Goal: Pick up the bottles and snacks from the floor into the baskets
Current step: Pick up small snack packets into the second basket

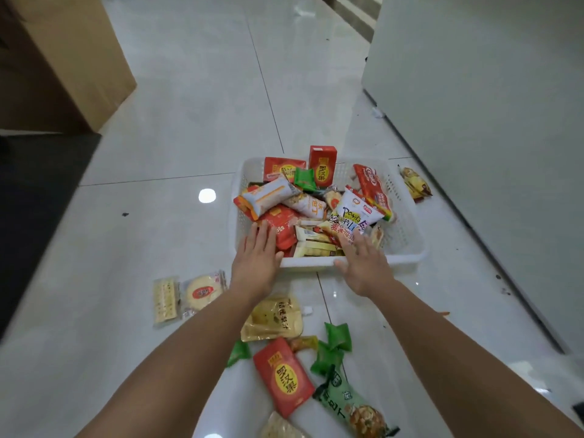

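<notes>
Both hands, left hand (257, 254) and right hand (363, 263), are hovering over the white basket (407, 245) with fingers released, grasping nothing, apparently settling the snacks; several packets, like the red pouch (284, 376), are lying on the floor (173, 121).

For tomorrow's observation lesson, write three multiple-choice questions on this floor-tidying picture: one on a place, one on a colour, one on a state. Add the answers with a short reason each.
1. Where does the yellow snack packet lie?
A. on the floor outside the basket's right wall
B. inside the basket
C. in the left hand

2. What colour is the basket?
A. blue
B. white
C. black

3. How are the hands?
A. both clenched on snacks
B. one holds a bottle
C. both open and holding nothing, at the basket's near rim

Answers: 1 A, it rests on the tiles beyond the right wall. 2 B, its perforated walls are white. 3 C, the left hand and right hand have spread fingers.
</notes>
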